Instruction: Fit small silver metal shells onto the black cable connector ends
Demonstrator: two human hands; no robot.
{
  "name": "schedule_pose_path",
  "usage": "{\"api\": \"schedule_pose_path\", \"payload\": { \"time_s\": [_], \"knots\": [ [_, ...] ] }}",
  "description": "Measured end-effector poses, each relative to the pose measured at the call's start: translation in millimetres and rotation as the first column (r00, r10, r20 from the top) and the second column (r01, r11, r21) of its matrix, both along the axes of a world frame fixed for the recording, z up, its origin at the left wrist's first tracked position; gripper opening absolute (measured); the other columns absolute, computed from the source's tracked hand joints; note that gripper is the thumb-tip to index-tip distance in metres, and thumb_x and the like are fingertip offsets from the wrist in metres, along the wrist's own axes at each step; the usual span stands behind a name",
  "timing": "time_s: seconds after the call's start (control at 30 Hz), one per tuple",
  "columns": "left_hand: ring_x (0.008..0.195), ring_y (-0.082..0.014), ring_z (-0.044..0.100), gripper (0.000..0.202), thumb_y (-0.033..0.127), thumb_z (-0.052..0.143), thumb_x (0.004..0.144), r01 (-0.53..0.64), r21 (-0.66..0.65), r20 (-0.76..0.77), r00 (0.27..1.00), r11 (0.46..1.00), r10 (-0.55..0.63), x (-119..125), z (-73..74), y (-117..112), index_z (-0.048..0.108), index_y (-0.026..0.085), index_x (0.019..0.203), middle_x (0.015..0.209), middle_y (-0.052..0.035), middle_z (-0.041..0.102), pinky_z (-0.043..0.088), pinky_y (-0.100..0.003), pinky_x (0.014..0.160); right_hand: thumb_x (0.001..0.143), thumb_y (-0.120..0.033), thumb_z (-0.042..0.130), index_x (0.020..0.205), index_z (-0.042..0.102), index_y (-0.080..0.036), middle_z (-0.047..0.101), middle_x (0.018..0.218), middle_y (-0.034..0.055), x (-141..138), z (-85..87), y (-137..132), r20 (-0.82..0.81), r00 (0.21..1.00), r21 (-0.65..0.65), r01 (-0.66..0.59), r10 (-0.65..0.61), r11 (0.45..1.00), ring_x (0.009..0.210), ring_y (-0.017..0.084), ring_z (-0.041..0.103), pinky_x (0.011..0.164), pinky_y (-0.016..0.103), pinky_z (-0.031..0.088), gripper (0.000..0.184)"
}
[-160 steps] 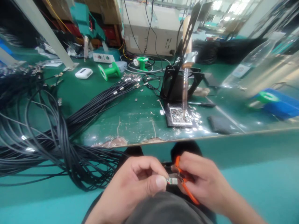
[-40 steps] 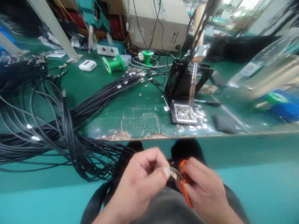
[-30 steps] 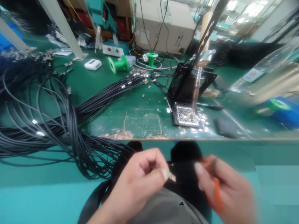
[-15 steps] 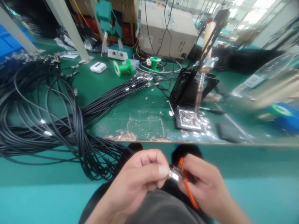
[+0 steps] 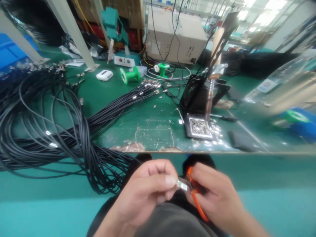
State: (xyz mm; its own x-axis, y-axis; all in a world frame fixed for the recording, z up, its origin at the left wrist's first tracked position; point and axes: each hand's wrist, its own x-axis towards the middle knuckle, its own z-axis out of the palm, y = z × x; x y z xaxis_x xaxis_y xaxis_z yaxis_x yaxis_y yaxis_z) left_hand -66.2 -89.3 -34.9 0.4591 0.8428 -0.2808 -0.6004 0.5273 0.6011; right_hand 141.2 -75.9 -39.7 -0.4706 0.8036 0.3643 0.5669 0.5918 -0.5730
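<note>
Here, the left hand pinches a silver connector between thumb and forefinger, its free end projecting beyond the grip. The right hand grasps orange-handled pliers just beside that end.

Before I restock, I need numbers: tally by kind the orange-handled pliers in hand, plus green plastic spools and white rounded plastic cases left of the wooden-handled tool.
Orange-handled metal pliers in the right hand: 1
Green plastic spools on that side: 2
White rounded plastic case: 1
Total: 4
</note>
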Motion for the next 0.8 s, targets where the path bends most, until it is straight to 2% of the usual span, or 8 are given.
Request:
{"api": "schedule_pose_path", "payload": {
  "time_s": [0.37,0.53,0.6,0.67,0.77,0.8],
  "knots": [
    [0.051,-0.0083,0.043,0.017,0.023,0.08,0.079,-0.047,0.005,0.057,0.997,0.999,0.047,-3,-3.5,1,0.07,0.012,0.07,0.056,-0.0004,0.056,0.025,-0.024,0.053,0.077,-0.007,0.055,0.064,0.042,-0.021,0.047,0.062,-0.0044,-4,4.5,2,0.001,1.0,-0.031,0.002,-0.002,1.0,0.053,0.008,0.041,0.048,0.022,0.029,0.023],
    [0.05,-0.0072,0.04,0.016,0.023,0.078,0.081,-0.058,0.006,0.056,0.997,0.998,0.057,-2,-2.5,1,0.07,0.013,0.071,0.056,0.0009,0.055,0.026,-0.023,0.054,0.081,-0.009,0.059,0.063,0.044,-0.02,0.047,0.062,-0.0042,-7,4.1,3,-0.038,0.999,-0.081,0.023,-0.026,0.996,0.053,0.008,0.041,0.048,0.021,0.029,0.026],
    [0.051,-0.0071,0.039,0.018,0.024,0.079,0.082,-0.056,0.019,0.029,0.998,0.998,0.056,-1,-1.3,1,0.069,0.013,0.072,0.055,0.002,0.054,0.027,-0.023,0.055,0.085,-0.013,0.062,0.061,0.045,-0.02,0.047,0.061,-0.0042,-6,5.0,3,-0.074,0.996,-0.136,0.035,-0.045,0.99,0.053,0.008,0.041,0.047,0.021,0.03,0.03],
    [0.052,-0.0067,0.039,0.023,0.029,0.082,0.083,-0.052,0.049,-0.045,0.998,0.997,0.054,0,-0.1,-1,0.068,0.013,0.073,0.057,0.0025,0.054,0.027,-0.021,0.054,0.088,-0.019,0.066,0.064,0.054,-0.02,0.053,0.063,-0.003,-4,7.3,1,-0.151,0.983,-0.226,0.066,-0.102,0.972,0.054,0.009,0.047,0.048,0.021,0.035,0.027],
    [0.057,-0.0064,0.039,0.028,0.035,0.084,0.085,-0.024,0.133,-0.237,0.97,0.991,0.055,4,0.7,-5,0.068,0.014,0.077,0.064,0.0028,0.057,0.027,-0.019,0.054,0.09,-0.028,0.074,0.087,0.075,-0.022,0.07,0.077,0.0004,4,13.0,-5,-0.311,0.923,-0.44,0.07,-0.225,0.895,0.061,0.012,0.062,0.054,0.02,0.049,0.006],
    [0.059,-0.0067,0.04,0.028,0.036,0.084,0.087,-0.008,0.166,-0.301,0.952,0.986,0.058,5,0.7,-7,0.069,0.014,0.079,0.066,0.0028,0.057,0.029,-0.019,0.055,0.09,-0.03,0.077,0.095,0.077,-0.024,0.073,0.081,0.0011,7,15.3,-8,-0.355,0.894,-0.509,0.06,-0.273,0.859,0.063,0.013,0.065,0.056,0.021,0.052,0.009]
  ]
}}
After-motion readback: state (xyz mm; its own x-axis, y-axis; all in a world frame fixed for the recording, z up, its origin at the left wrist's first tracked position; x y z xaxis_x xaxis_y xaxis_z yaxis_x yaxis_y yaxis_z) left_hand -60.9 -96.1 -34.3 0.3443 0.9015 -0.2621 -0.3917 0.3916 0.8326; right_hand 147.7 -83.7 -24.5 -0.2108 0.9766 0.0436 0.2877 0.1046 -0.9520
